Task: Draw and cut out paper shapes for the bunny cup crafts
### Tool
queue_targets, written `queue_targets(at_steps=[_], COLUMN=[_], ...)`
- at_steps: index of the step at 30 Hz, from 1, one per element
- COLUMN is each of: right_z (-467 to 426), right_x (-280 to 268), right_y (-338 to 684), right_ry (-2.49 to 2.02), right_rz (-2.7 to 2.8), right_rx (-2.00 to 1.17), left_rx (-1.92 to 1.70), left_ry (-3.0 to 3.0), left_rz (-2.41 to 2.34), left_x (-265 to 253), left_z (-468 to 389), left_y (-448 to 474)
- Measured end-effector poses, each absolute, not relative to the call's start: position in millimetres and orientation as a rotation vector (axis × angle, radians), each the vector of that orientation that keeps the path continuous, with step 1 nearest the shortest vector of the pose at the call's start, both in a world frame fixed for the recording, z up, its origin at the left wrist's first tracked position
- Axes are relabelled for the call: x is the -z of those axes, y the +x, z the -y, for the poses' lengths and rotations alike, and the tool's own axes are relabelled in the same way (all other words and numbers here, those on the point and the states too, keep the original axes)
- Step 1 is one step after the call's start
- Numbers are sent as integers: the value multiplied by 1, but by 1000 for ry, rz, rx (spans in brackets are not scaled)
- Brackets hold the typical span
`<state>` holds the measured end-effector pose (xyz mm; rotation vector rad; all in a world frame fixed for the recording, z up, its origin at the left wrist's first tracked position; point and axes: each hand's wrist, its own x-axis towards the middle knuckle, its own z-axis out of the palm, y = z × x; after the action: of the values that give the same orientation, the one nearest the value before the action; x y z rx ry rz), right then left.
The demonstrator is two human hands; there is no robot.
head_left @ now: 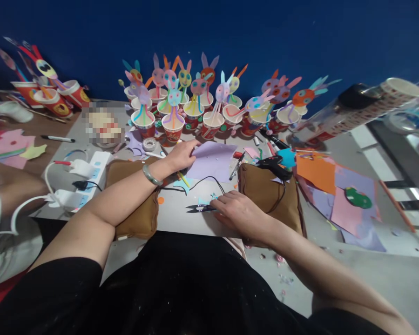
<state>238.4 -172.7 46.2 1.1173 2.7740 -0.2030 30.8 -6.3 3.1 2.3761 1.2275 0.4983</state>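
My left hand [182,156], a bangle on its wrist, pinches the left edge of a light purple paper sheet [214,160]; its thumb side is partly hidden. Close to the table's front edge, my right hand [238,210] has its fingers curled over the handles of dark thread snips [199,208], blades pointing left. A small light blue paper scrap [207,200] lies beside the snips. Between my hands a black cord [206,178] curves over the table, near another blue scrap [181,185].
Several paper cups [173,125] with paper rabbit figures line the back. Brown cushions [134,223] flank my work spot, a hot glue gun [275,166] on the right one. A power strip [96,174] is left, near another person's arm [17,186]. Coloured sheets [316,172] lie right.
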Motion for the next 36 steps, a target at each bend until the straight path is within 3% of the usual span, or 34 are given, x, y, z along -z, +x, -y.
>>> queue_targets(at_steps=[15, 29, 36], right_z=[175, 170, 141], right_x=[-33, -26, -33], right_y=[272, 260, 225], right_ry=[1292, 1271, 1360], right_rz=[-2759, -2809, -2716], right_rx=[198, 88, 262], left_rx=[-1701, -1666, -1672], left_ry=[1656, 1670, 1671], left_rz=[-963, -848, -937], left_x=[4, 3, 0], left_z=[-27, -26, -23], left_y=[13, 11, 15])
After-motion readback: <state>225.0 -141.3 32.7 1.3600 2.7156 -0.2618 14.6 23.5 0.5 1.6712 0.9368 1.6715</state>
